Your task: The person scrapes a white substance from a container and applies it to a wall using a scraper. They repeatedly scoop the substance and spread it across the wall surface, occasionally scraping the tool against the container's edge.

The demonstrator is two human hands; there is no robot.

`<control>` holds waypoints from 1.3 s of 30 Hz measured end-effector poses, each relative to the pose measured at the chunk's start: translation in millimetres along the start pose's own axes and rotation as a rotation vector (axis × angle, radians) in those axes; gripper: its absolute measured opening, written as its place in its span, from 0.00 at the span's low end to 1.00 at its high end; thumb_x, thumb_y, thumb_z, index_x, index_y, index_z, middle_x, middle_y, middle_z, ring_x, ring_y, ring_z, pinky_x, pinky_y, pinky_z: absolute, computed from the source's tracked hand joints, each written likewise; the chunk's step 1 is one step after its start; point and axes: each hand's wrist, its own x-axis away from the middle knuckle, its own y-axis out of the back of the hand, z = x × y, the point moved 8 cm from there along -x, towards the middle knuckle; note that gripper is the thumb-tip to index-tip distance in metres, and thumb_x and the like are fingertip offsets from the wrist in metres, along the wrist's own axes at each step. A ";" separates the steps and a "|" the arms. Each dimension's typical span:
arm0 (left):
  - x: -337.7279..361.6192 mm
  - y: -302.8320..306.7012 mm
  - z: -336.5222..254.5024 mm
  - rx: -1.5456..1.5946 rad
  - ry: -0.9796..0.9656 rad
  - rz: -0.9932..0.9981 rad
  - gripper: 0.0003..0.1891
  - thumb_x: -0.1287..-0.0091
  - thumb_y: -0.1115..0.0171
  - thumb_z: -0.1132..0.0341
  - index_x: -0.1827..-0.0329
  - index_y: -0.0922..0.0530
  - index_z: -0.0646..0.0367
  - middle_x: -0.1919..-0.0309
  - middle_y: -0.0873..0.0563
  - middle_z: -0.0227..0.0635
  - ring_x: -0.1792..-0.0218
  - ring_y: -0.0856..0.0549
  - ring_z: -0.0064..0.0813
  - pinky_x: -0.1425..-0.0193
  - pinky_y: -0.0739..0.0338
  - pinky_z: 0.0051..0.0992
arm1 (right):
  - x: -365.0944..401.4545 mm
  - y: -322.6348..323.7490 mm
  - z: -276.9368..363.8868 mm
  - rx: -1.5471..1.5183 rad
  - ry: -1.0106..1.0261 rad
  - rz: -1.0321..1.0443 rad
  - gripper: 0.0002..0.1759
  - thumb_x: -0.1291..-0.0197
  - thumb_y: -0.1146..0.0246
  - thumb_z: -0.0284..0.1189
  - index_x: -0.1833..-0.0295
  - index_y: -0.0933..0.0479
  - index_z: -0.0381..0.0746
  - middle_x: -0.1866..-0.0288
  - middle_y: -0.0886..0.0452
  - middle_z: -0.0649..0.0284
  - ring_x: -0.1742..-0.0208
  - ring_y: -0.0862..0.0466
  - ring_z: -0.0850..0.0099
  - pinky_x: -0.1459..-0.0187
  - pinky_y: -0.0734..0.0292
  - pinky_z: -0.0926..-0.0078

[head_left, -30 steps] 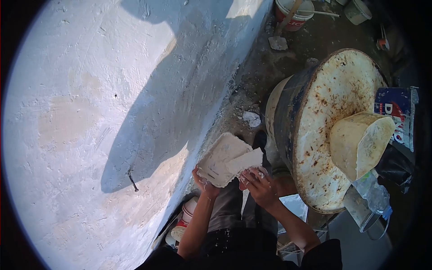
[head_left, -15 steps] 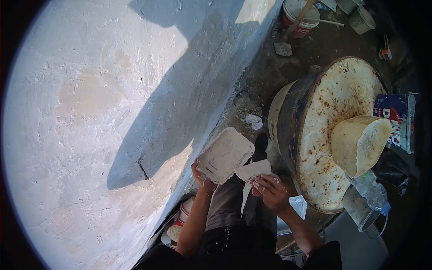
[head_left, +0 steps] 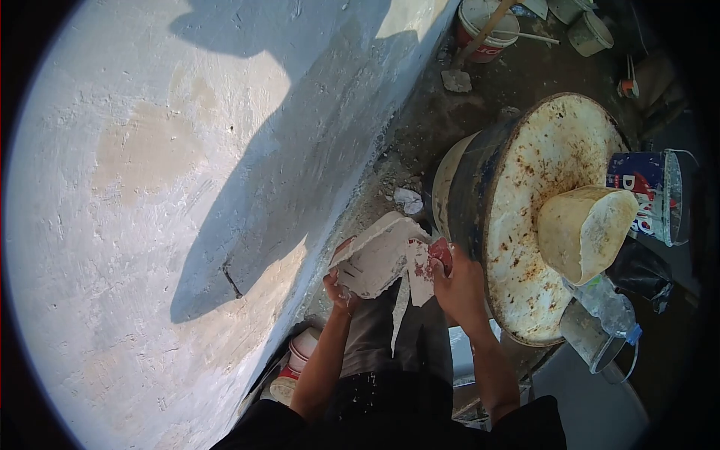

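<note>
Board (head_left: 373, 260) in left hand (head_left: 341, 291), can (head_left: 646, 196) lettered "D"

hidden and cut-off parts
the left hand (head_left: 339, 291) lies mostly under the putty board (head_left: 375, 259); the top edge cuts the red-and-white bucket (head_left: 499, 30).

White plastered wall (head_left: 150, 187), rusty drum (head_left: 525, 161), cream tub on it (head_left: 585, 229), blue paint can (head_left: 646, 193), plastic bottle (head_left: 609, 300), red-and-white bucket (head_left: 489, 31)

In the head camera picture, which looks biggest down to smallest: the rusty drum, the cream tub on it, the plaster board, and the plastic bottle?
1. The rusty drum, by far.
2. The cream tub and the plaster board look about alike. The board is held nearer the camera, so I won't rank them.
3. The plastic bottle, smallest.
</note>
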 end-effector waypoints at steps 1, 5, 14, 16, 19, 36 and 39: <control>-1.7 -4.3 -1.0 -0.023 -0.009 0.023 0.40 0.44 0.47 0.46 0.31 0.35 0.65 0.39 0.26 0.47 0.39 0.27 0.41 0.34 0.34 0.37 | -1.9 0.0 -1.8 0.021 -0.018 -0.002 0.15 0.45 0.37 0.24 0.54 0.26 0.27 0.71 0.18 0.42 0.65 0.16 0.46 0.64 0.23 0.55; -5.9 -17.9 -2.5 0.007 -0.052 0.052 0.37 0.42 0.48 0.47 0.34 0.32 0.68 0.40 0.24 0.46 0.39 0.26 0.38 0.31 0.38 0.34 | -9.0 -7.3 1.4 -0.003 -0.017 0.104 0.11 0.47 0.38 0.24 0.60 0.25 0.27 0.71 0.19 0.41 0.65 0.17 0.45 0.63 0.23 0.55; -6.6 -19.0 4.3 0.035 0.005 -0.055 0.40 0.43 0.49 0.46 0.30 0.36 0.64 0.39 0.26 0.46 0.39 0.27 0.40 0.33 0.34 0.37 | -17.3 -31.2 4.4 -0.146 0.002 0.283 0.12 0.49 0.33 0.27 0.62 0.22 0.30 0.75 0.19 0.50 0.73 0.18 0.67 0.69 0.27 0.69; -5.8 -16.4 5.8 0.031 0.046 -0.151 0.40 0.42 0.50 0.46 0.30 0.37 0.64 0.39 0.26 0.46 0.39 0.27 0.41 0.33 0.34 0.38 | -18.0 -36.4 3.3 -0.210 -0.004 0.326 0.11 0.48 0.33 0.26 0.62 0.22 0.30 0.74 0.18 0.54 0.73 0.19 0.74 0.70 0.27 0.72; -11.2 -15.8 7.9 0.046 0.012 -0.031 0.38 0.41 0.50 0.48 0.31 0.37 0.64 0.38 0.27 0.46 0.38 0.27 0.41 0.33 0.33 0.39 | -20.0 -54.0 -13.9 -0.292 -0.052 0.423 0.09 0.45 0.35 0.24 0.60 0.22 0.30 0.72 0.17 0.59 0.70 0.21 0.79 0.68 0.27 0.74; -5.5 -14.4 20.9 -0.075 0.076 0.136 0.38 0.30 0.55 0.42 0.27 0.41 0.65 0.31 0.33 0.48 0.33 0.30 0.42 0.29 0.36 0.41 | -35.2 -60.9 -0.3 -0.534 0.142 0.329 0.12 0.41 0.35 0.27 0.56 0.24 0.29 0.72 0.18 0.56 0.73 0.24 0.78 0.69 0.28 0.74; -1.2 -4.6 25.9 -0.043 0.128 0.094 0.39 0.29 0.57 0.40 0.27 0.42 0.66 0.30 0.34 0.48 0.32 0.31 0.43 0.28 0.37 0.41 | -34.6 -64.7 -5.5 -0.631 0.091 0.322 0.11 0.39 0.35 0.27 0.55 0.23 0.30 0.69 0.18 0.60 0.69 0.25 0.80 0.66 0.27 0.76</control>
